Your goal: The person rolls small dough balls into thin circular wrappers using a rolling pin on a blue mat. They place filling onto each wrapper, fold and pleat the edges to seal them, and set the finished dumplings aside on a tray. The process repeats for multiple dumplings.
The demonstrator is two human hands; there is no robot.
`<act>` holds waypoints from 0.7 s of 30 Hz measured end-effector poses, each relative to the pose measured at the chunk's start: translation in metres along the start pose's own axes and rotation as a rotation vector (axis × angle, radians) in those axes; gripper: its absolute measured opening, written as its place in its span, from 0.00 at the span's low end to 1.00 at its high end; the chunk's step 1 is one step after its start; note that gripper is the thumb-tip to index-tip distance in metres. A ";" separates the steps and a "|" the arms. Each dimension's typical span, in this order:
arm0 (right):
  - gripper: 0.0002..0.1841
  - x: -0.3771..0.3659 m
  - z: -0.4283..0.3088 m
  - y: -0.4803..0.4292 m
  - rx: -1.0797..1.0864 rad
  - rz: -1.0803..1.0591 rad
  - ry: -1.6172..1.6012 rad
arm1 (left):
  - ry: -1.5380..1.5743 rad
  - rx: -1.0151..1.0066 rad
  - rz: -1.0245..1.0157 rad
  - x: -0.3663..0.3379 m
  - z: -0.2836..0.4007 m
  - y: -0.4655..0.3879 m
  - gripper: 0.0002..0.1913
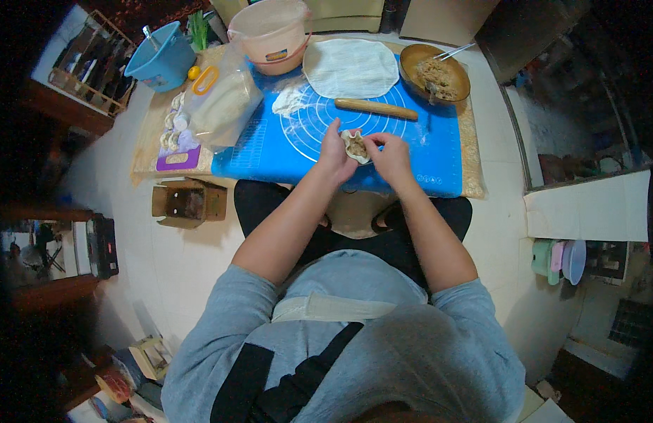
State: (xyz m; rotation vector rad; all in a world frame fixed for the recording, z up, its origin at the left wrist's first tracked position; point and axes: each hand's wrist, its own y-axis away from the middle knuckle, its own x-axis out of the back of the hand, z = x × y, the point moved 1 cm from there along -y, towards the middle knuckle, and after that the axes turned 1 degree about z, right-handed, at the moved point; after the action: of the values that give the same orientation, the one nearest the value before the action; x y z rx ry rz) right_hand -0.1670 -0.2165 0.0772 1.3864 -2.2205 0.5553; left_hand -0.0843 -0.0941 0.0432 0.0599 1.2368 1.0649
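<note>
A dough wrapper with ruffled edges cups a lump of minced filling. It rests in my left hand, above the near part of a blue silicone pastry mat. My right hand pinches the wrapper's right edge between thumb and fingers. Just beyond both hands lies a wooden rolling pin. A brown bowl of filling stands at the far right, with metal utensils leaning in it. White flour is heaped on the mat, left of the rolling pin.
A white cloth lies at the back beside a pink bucket. On the left are a plastic bag of flour, a purple board bearing several shaped dumplings, and a blue bucket. An open cardboard box sits on the floor.
</note>
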 end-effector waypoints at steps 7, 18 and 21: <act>0.11 -0.027 -0.013 0.018 0.310 0.093 0.100 | 0.144 -0.042 0.039 0.010 0.001 -0.006 0.37; 0.12 -0.018 -0.026 0.008 0.414 0.130 0.292 | 0.311 -0.105 -0.144 -0.002 0.000 0.014 0.39; 0.11 -0.017 -0.028 0.007 0.416 0.178 0.312 | 0.309 -0.106 -0.177 -0.005 -0.001 0.018 0.39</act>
State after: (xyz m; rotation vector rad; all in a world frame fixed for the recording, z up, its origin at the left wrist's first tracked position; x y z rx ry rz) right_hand -0.1620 -0.1854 0.0892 1.1874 -2.0537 1.2641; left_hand -0.0961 -0.0883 0.0570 -0.3007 1.4300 1.0072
